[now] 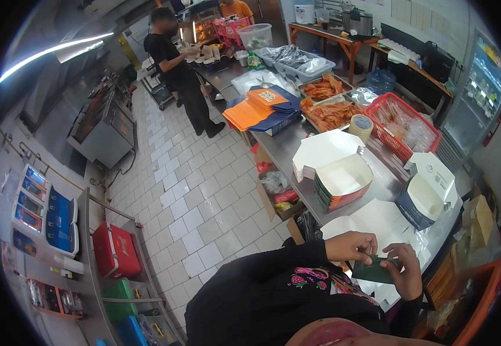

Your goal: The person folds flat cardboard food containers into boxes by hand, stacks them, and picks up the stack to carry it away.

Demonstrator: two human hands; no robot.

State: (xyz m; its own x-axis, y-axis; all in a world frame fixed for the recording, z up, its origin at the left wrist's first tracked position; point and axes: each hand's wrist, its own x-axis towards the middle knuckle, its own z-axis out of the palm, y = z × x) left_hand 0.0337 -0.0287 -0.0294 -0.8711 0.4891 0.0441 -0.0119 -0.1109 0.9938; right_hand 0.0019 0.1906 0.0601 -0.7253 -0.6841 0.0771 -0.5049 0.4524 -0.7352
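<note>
The left hand [351,248] and right hand [403,270] are partly closed, fingertips pinching 1 dark green card piece [372,273] between them, above the near end of the metal table [297,151]. White sheets [371,222] lie beside 2 stacks of nested cartons [342,180]. Farther along sit orange-and-blue boxes [265,109], 2 trays of reddish food [331,106] and 1 red basket [403,130]. Pale tiles [204,196] cover the floor; 2 people [172,63] are at the far end, and 1 glass-door fridge [481,86] stands right.
</note>
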